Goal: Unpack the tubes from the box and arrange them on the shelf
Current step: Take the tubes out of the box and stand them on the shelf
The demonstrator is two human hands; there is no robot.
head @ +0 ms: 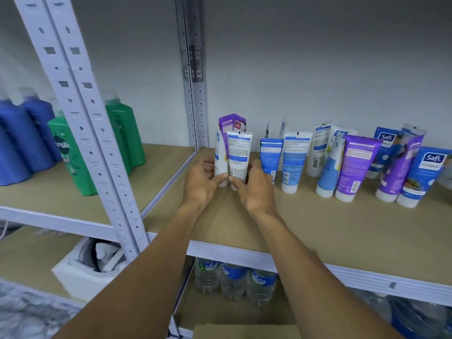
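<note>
Two bare hands, left hand (204, 178) and right hand (254, 185), cup upright white tubes (238, 157) on a shelf (318, 228) beside more tubes.

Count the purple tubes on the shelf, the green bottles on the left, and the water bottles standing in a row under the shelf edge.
Purple tubes: 3
Green bottles: 2
Water bottles: 3
Total: 8
</note>
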